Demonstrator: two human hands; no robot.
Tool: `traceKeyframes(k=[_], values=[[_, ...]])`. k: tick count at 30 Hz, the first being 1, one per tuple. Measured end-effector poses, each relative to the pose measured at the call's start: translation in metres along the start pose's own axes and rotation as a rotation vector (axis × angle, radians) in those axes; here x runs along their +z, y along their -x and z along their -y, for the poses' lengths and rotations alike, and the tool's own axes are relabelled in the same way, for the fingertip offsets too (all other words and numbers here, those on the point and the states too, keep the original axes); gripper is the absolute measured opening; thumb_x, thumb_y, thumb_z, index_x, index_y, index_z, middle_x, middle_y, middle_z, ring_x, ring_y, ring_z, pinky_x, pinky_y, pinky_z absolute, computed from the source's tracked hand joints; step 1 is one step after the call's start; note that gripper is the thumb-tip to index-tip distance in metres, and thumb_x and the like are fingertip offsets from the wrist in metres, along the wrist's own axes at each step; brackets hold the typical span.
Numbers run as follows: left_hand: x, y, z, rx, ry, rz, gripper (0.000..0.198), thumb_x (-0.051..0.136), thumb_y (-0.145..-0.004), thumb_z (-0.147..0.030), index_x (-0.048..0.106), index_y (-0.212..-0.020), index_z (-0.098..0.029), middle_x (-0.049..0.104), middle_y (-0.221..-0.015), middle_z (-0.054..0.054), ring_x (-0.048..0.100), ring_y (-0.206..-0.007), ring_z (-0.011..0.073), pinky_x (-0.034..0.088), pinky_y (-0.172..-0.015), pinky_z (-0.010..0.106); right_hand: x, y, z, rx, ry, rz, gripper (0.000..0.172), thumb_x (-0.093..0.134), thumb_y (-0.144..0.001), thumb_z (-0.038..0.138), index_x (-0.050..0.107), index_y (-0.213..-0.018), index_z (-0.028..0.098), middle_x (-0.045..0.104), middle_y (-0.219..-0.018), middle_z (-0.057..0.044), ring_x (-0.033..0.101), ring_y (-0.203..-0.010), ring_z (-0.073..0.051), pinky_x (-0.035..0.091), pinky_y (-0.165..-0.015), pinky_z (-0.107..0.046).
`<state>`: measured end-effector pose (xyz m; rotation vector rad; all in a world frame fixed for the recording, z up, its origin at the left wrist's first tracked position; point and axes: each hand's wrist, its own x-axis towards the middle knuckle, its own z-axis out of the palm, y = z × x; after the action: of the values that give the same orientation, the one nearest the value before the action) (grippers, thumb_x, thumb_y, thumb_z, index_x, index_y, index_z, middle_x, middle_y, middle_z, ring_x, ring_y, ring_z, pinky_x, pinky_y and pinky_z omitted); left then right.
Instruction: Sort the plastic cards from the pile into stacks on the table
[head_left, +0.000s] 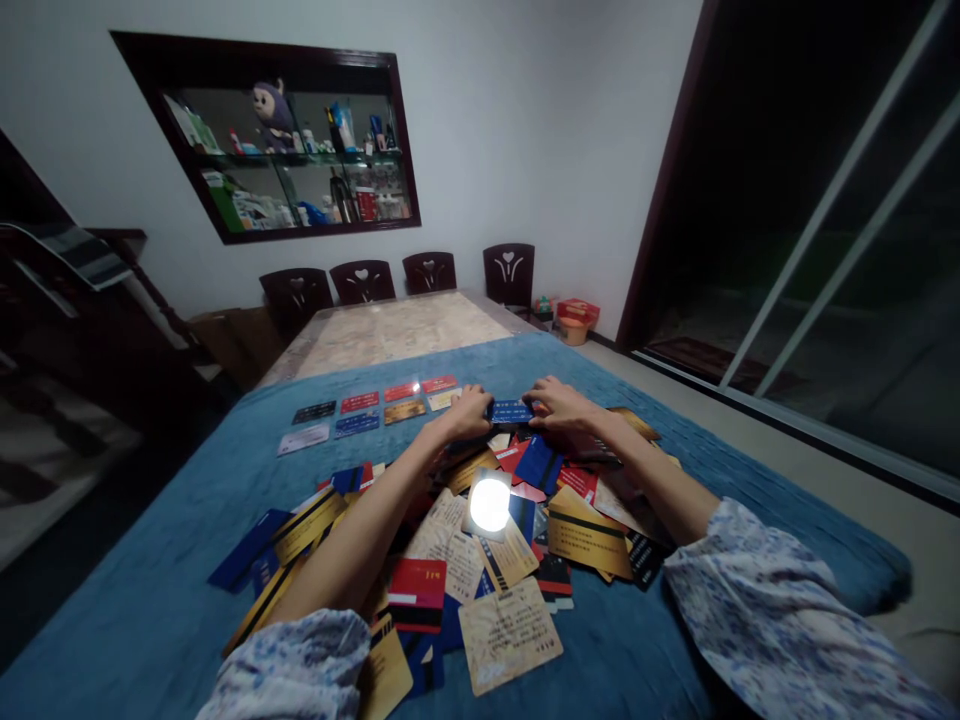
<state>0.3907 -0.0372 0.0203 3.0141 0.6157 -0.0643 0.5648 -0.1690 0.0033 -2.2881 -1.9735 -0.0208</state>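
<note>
Blue cloth [150, 560]: over near part of table [405, 325]. Wall niche [405, 140]: glass shelves [345, 157], purple plush toy [273, 112]. Laid-out cards [357, 425]: two rows of four; upper black, red, red, red; lower pale, blue, gold, whitish. Card heap [589, 532]: loose, mixed colours, some overlapping (one bright with glare). Left hand [468, 410]: thumb and fingers clamped on left end of held blue card [512, 411]. That card: between both hands, at heap's far edge. Right hand [561, 405]: fingertips clamped on its right end. Sliding door [810, 240]: far right, dark.
</note>
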Motion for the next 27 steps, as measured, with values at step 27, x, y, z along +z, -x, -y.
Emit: traceKeyframes(k=[27], values=[[0.002,0.055,0.071,-0.129,-0.002,-0.04,0.042,0.063,-0.078,-0.023,0.062,-0.119,-0.018,0.056,-0.131,0.013,0.049,-0.126,0.0299,0.043,-0.104,0.038,-0.001,-0.055,0.076,-0.142,0.019,0.08,0.044,0.069,-0.081,0.037,0.068,-0.123,0.022,0.06,-0.127,-0.014,0.049,-0.122,-0.032,0.045,-0.09,-0.04]])
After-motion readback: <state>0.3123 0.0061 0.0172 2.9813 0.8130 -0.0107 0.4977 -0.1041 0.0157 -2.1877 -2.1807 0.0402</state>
